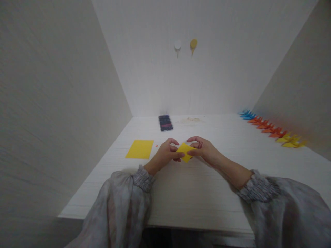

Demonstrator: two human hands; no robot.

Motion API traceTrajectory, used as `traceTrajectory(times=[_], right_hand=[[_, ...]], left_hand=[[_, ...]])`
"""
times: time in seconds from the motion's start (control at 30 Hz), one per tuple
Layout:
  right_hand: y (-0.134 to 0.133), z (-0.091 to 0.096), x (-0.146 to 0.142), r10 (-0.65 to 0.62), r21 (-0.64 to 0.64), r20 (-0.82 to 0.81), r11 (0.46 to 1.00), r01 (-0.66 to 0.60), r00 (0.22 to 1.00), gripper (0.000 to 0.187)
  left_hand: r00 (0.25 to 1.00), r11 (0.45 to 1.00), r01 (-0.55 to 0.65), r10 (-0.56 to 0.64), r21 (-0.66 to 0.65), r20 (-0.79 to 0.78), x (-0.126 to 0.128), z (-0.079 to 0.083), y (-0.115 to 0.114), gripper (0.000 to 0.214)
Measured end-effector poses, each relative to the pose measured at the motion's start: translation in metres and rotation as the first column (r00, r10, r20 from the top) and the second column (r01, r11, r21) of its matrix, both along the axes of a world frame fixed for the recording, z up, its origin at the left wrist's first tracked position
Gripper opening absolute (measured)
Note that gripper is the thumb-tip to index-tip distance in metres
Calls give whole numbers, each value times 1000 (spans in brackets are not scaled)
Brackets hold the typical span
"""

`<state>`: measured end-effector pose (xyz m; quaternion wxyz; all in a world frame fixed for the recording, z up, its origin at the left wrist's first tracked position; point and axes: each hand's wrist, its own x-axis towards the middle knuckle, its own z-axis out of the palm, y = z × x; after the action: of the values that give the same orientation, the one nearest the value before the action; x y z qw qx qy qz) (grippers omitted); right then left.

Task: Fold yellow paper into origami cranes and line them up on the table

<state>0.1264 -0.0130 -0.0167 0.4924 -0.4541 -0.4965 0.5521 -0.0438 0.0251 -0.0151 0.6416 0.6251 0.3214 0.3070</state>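
Observation:
Between my hands is a small folded piece of yellow paper (185,148), shaped like a diamond and held just over the table. My left hand (168,151) grips its left corner, the thumb lying on the front face. On the opposite corner, my right hand (203,148) pinches the paper with thumb and fingers. The fingertips behind the paper are partly hidden. To the left of my left hand, a stack or sheet of square yellow paper (140,149) lies flat on the table.
A dark phone (166,123), blurred out, lies toward the back. Folded paper cranes in blue (247,114), orange (267,126) and yellow (291,140) line the right wall. Two hooks, white (177,44) and gold (193,43), are on the back wall. The white table (196,199) ends near my forearms.

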Motion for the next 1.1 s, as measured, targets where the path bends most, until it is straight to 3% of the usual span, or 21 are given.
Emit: traceTrajectory(times=[0.53,0.73,1.1], right_hand=[[1,-3,11,15,-9,-58,1000,-16,998,48],[0,-1,3,-43,-28,-95,999,41,995,46],[1,-4,3,15,-98,-85,995,-23,996,33]], left_hand=[[970,979,187,-169,-87,175,-8,-6,2,42],[996,999,43,-41,-27,77,-4,0,2,43],[973,975,-220,220,-1,65,-2,-3,7,43]])
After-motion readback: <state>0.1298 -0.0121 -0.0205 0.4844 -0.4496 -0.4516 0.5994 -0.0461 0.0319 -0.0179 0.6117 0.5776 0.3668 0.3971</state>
